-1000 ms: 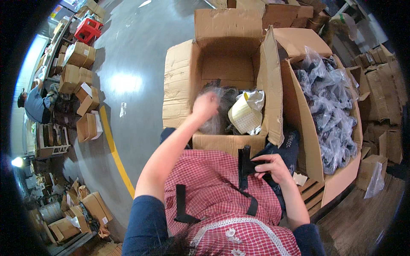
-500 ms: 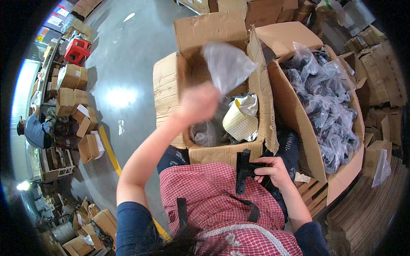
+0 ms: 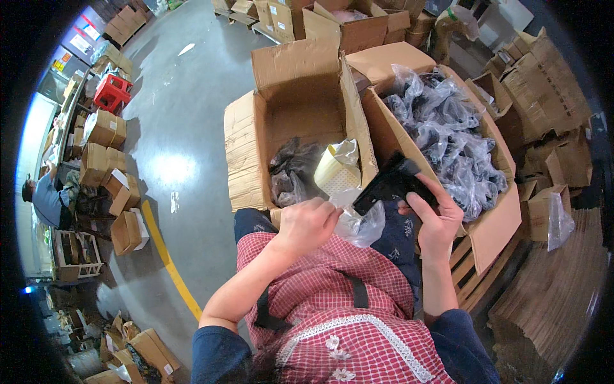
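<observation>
My right hand (image 3: pixel 436 214) grips a black plastic part (image 3: pixel 387 187), tilted with its lower end pointing down-left. That end is at the mouth of a clear plastic bag (image 3: pixel 363 225); how far inside it reaches I cannot tell. Fingers pinched, my left hand (image 3: pixel 308 224) holds the edge of this bag, which hangs just over my lap. Beyond the hands stands an open cardboard box (image 3: pixel 300 118). Inside it lie a pale yellow roll-like wrap (image 3: pixel 336 169) and dark crumpled plastic bags (image 3: pixel 291 169).
To the right, a second carton (image 3: pixel 489 237) is piled with bagged dark parts (image 3: pixel 448 141). Flattened cardboard (image 3: pixel 543 288) is stacked beside it. Across the grey floor (image 3: pixel 173 96) at left are cartons (image 3: pixel 105 128), a red stool (image 3: pixel 112 93) and another person (image 3: pixel 48 201).
My left hand has brought the plastic bag down from above the box to the black part. My right hand has raised and tilted the part toward the bag.
</observation>
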### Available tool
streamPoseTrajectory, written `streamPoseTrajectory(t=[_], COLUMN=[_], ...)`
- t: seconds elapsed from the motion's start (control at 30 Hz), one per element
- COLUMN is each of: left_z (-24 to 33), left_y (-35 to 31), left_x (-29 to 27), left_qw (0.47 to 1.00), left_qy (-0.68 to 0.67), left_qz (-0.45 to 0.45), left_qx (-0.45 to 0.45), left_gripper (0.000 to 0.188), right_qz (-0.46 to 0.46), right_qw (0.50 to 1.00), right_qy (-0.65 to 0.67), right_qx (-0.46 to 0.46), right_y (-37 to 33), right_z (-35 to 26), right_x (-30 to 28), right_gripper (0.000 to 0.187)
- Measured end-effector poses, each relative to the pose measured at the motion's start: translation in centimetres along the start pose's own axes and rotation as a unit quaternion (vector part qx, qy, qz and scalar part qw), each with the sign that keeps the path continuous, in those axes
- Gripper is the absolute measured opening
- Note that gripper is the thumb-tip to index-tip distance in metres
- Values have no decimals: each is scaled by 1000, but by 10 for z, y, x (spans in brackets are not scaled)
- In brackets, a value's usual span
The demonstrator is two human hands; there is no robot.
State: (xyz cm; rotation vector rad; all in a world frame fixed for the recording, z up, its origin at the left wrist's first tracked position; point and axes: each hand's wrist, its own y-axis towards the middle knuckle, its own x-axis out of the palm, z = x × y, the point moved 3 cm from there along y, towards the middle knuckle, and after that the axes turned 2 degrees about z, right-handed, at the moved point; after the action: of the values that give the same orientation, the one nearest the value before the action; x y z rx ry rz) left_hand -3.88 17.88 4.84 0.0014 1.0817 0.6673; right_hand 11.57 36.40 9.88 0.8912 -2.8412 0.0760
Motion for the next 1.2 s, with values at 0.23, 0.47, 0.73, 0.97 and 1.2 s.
streamPoseTrajectory(t=[0.23,0.47,0.73,0.97,1.2], left_z=[26,16,5,37,64], left_y=[-20,-35,-60,-67,-78], left_x=[0,4,6,-3,-16], left_qw=[994,991,943,962,811], left_qy=[-46,-47,-232,-226,-529], left_qz=[50,15,43,49,-42], left_qx=[-90,-127,-235,-145,-247], left_gripper=[26,22,16,18,14], right_qz=[-55,-103,-168,-228,-413], right_qw=[929,871,828,800,755], right_qy=[-273,-385,-448,-483,-488], right_qx=[-243,-286,-292,-274,-145], right_y=[-34,-56,-63,-67,-72], right_z=[3,1,-10,-17,19], right_x=[4,1,-2,13,28], right_gripper=[37,27,25,23,41])
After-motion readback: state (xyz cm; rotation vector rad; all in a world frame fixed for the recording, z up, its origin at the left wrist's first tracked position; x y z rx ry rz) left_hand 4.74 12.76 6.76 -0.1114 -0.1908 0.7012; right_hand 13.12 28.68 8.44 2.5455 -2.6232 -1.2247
